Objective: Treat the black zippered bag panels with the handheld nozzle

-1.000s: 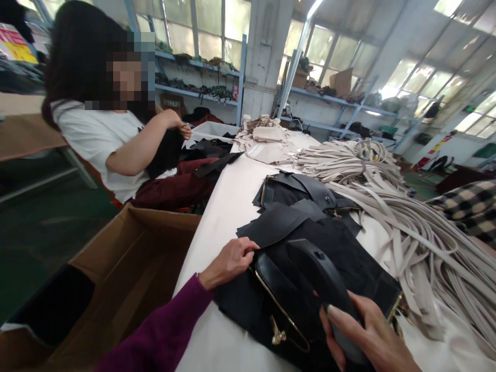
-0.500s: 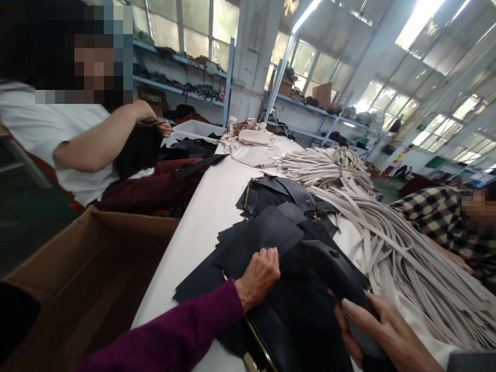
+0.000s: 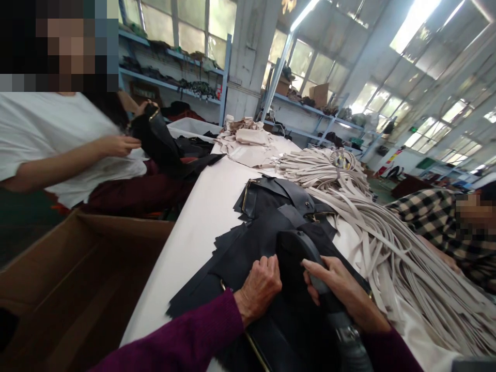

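Observation:
My left hand point(image 3: 259, 287), in a purple sleeve, is closed on the black bag point(image 3: 279, 320) on the table, its knuckles up and its fingertips hidden. A gold zipper point(image 3: 256, 351) runs along this bag, below my wrist. My right hand point(image 3: 341, 289) is wrapped round the grip of a black handheld tool point(image 3: 300, 245) with a rounded head and a ribbed, hose-like tail point(image 3: 352, 343). The tool's head is over the black material, just right of my left fingers; whether it touches cannot be made out. More black bag pieces point(image 3: 277, 194) with gold zippers lie beyond.
A pale table point(image 3: 186, 248) carries long beige straps point(image 3: 391, 248) at right and beige pieces point(image 3: 251, 137) at the far end. An open cardboard box point(image 3: 124, 225) stands at left. One person point(image 3: 58, 139) at left handles black material; another in checked clothing point(image 3: 430, 212) is at right.
My right hand has brought the tool leftward and closer to my left hand, which has barely moved. The person at left has turned and lowered an arm, and the black material there shows more.

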The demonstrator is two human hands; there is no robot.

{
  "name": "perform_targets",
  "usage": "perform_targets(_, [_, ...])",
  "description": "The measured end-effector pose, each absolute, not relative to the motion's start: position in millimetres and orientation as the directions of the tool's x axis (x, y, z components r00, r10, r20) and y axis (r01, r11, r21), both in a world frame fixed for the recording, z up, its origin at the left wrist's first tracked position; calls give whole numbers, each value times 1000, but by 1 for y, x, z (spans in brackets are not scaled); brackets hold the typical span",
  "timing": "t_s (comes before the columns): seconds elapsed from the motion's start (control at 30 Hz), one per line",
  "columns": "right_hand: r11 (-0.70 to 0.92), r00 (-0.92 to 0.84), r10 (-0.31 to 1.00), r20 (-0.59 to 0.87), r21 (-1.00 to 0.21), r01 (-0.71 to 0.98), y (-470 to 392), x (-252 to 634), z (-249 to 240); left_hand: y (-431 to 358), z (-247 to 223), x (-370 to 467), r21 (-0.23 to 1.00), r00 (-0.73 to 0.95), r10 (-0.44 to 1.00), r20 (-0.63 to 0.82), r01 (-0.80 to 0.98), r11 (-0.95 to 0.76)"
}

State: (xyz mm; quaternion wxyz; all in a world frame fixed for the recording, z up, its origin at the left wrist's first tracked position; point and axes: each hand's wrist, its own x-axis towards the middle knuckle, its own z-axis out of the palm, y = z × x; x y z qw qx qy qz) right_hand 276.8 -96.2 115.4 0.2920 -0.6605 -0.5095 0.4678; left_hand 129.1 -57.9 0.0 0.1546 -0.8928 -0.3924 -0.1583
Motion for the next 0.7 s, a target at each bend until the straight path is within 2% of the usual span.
perform_targets(0.2, [-269,119,963,-243,-915,302,-123,307,138,-54,-1,127,-103,645,680,350,748,-656])
perform_targets(0.43, [-354,362,903,-231,-878,323,-242,336,172,-50,7,122,19,639,716,281,742,-670])
perform_targets(0.57, [-420,379,878,-294,-852,313,-307,347,157,-54,20,113,147,580,767,274,763,-629])
perform_targets(0.7, [-456,323,861,-392,-878,149,-353,350,126,-63,28,96,339,476,840,260,770,-541])
